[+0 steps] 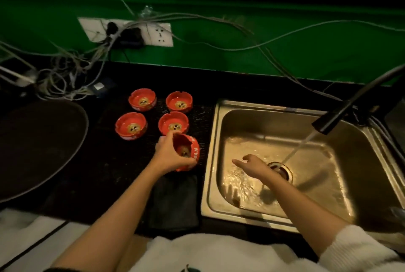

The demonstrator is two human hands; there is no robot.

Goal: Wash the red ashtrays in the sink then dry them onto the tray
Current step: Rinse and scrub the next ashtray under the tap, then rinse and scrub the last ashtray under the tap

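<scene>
left hand (169,153) grips tilted red ashtray (189,153) | right hand (252,165) loose, empty, over sink (213,162) | risk: wet ashtray could slip, chip on steel

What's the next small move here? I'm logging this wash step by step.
Probably carry the ashtray that the left hand grips, tilted, rightward under the running water in the sink; the open right hand waits there.

Left hand (168,153) gripped tilted ashtray (190,153) on counter; four ashtrays (153,116) just behind the grip, cloth (174,201) before it, sink (282,157) right, tray (39,146) left.
</scene>
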